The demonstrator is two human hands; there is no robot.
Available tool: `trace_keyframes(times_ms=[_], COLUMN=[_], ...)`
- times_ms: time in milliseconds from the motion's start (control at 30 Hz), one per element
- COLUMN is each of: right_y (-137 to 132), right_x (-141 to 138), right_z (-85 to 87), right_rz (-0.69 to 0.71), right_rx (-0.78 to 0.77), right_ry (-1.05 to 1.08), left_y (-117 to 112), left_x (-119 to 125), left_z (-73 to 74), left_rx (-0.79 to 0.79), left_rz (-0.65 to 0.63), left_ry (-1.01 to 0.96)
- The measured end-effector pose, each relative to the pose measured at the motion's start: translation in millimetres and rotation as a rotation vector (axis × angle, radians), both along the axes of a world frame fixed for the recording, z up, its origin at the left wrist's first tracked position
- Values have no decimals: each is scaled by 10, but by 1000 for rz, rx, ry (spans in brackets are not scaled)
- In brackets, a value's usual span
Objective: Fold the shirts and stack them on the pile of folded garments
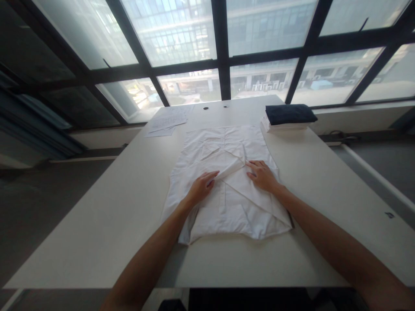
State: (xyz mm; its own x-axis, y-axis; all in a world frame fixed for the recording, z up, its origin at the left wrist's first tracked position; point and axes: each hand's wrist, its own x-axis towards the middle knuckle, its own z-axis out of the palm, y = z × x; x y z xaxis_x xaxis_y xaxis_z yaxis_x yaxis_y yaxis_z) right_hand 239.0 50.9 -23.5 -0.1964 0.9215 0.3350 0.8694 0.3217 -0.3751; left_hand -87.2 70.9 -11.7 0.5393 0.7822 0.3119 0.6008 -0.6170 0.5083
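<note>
A white button-up shirt [223, 220] is spread on the table, with a sleeve folded slantwise across its middle. My left hand [203, 188] is closed on the fabric at the left end of this folded strip, its fingertips partly hidden by the cloth. At the strip's other end, my right hand [262, 176] rests with fingers stretched out and thumb apart, touching the shirt. Creased layers of cloth lie just beyond both hands, and a row of buttons runs down the shirt's centre.
A stack of folded clothes [290, 114], dark blue on top and white below, sits at the table's far right. Printed papers [168, 121] lie at the far left. The white table [106, 216] reaches toward large windows [262, 28]. A small dark mark [389, 215] is near the right edge.
</note>
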Motion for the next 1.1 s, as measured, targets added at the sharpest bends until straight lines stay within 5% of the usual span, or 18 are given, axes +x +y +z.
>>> trace_keyframes(times_ms=[267,500,667,833,1000,1100], right_y=[9,13,14,8,7,6], right_x=[4,10,14,16,17,15], right_z=[-9,-20,-26,-17,-14,-15], right_rz=[-1,0,6,6,0,2], right_rx=[-5,-8,-4,-6,-7,-5], right_ry=[-23,-25,-15,-26,-33,-28], left_y=[35,12,13,77,179,282], left_x=[3,4,19,-17,-334,-631], left_z=[17,97,81,150,386,498], left_rx=[27,59,67,-73,-254,-258], left_rz=[155,286,267,361,427,613], left_ry=[-183,-161,-109,-118,-408,-771])
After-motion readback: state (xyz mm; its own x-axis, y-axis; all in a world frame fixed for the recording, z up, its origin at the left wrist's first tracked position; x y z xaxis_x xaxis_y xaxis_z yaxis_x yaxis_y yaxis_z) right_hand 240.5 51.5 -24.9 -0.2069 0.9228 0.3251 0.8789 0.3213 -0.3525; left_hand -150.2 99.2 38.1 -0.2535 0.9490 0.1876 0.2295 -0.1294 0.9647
